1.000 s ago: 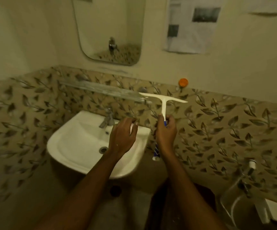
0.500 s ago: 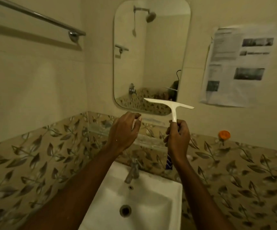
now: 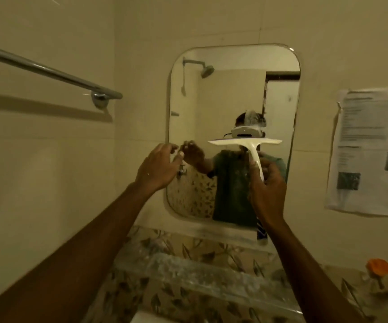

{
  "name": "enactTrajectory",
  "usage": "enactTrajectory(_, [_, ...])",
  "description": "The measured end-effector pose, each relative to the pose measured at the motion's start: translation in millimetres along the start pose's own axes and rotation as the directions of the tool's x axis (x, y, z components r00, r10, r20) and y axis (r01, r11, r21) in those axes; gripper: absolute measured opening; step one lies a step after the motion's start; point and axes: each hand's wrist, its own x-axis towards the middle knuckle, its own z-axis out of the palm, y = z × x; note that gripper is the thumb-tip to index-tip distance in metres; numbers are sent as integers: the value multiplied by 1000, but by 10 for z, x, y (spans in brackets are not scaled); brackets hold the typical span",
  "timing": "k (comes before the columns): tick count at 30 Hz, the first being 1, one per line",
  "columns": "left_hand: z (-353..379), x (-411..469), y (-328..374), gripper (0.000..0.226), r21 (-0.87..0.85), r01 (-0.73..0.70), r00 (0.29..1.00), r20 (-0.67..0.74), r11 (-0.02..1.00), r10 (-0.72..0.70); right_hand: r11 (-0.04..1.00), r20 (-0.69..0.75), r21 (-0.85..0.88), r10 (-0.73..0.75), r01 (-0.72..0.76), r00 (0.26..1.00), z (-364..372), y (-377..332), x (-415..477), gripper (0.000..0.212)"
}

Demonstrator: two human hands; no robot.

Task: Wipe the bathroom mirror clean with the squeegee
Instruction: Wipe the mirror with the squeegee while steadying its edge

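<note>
The rounded rectangular mirror [image 3: 230, 96] hangs on the cream wall straight ahead, with a whitish smear near its middle right. My right hand [image 3: 266, 183] grips the handle of a white T-shaped squeegee [image 3: 249, 143], whose blade lies level in front of the mirror's middle; I cannot tell whether the blade touches the glass. My left hand [image 3: 158, 166] is raised at the mirror's left edge, fingers loosely curled, holding nothing. The mirror reflects a person in a green shirt and both hands.
A chrome towel rail [image 3: 48, 71] runs along the left wall. A glass shelf [image 3: 200, 271] sits below the mirror above leaf-patterned tiles. Printed paper sheets [image 3: 372, 150] hang at the right. An orange cap [image 3: 379, 266] sits at lower right.
My view has tilted up from the sink to the mirror. Both hands have risen, and the squeegee now sits in front of the mirror's middle instead of its lower edge.
</note>
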Motion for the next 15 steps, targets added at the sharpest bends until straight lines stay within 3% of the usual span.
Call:
enactTrajectory(5, [-139,835,-168,50,-206,120,981,-126,971,-148,975,-66,-142,-184,173,981,205,-222,420,18])
enactTrajectory(9, [-170,1295,-181,48,-416,43,987,-122,908,-103,960,-176,-197,-235,200,956,271,-421,809,12])
enactTrajectory(15, [-151,1591,-204,42,-373,-33,967,-247,927,-64,920,-273,-349,-283,179,920,331,-693,1345,17])
